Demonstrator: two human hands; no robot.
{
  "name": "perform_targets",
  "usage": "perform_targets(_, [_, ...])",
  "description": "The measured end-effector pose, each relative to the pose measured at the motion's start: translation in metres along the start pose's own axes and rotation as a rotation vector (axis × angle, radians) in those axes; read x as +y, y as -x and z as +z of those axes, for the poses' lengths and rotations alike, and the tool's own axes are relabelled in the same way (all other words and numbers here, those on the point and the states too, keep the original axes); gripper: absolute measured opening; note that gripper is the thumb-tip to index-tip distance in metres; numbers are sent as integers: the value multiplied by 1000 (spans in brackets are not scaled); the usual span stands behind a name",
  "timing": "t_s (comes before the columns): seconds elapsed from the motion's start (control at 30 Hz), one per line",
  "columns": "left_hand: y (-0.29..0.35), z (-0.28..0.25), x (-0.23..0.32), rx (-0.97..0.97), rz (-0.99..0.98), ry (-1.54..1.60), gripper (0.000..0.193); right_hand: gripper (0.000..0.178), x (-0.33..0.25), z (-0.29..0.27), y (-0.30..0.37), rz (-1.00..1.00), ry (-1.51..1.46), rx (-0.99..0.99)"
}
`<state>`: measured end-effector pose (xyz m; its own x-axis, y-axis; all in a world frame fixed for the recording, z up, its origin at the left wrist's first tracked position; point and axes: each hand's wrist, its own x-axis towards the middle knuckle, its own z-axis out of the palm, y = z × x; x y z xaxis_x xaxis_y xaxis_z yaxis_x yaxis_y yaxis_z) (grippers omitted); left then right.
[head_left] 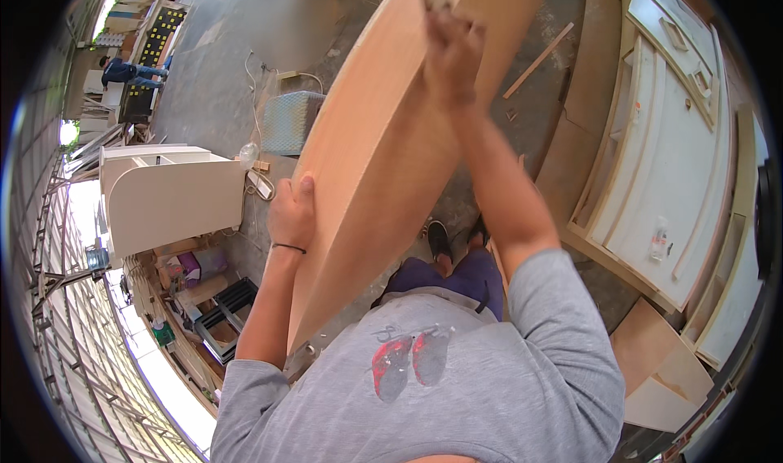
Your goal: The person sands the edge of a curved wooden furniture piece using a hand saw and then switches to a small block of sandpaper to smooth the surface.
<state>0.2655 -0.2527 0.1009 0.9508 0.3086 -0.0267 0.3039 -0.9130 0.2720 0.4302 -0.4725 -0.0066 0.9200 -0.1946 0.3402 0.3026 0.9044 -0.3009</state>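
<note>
A long, pale wooden box-like piece (359,149) with smooth faces stretches from near my body to the top of the view. My left hand (294,214) grips its left edge, thumb on the upper face and fingers out of sight over the side. Farther up, my right hand (453,55) is closed at the ridge where two faces meet. A small tan, block-like piece (436,0) sticks out past its fingers, too blurred to name exactly. The far end of the wooden piece runs out of view.
A white cabinet with a rounded corner (175,198) stands at left, near a patterned blue-green box (291,123). At right, a large white panel (661,178) holds a clear bottle (659,241). A wood strip (538,61) lies on the floor. Another person (130,73) is far left.
</note>
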Motion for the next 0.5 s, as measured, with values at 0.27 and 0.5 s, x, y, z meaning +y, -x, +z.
perform_targets(0.27, [15,-2,-17,-16,-63,-33,55,12,-8,78,122,-112,785,-30])
perform_targets(0.5, [7,1,-6,14,-19,-24,53,13,-26,-12,-78,-510,1341,335])
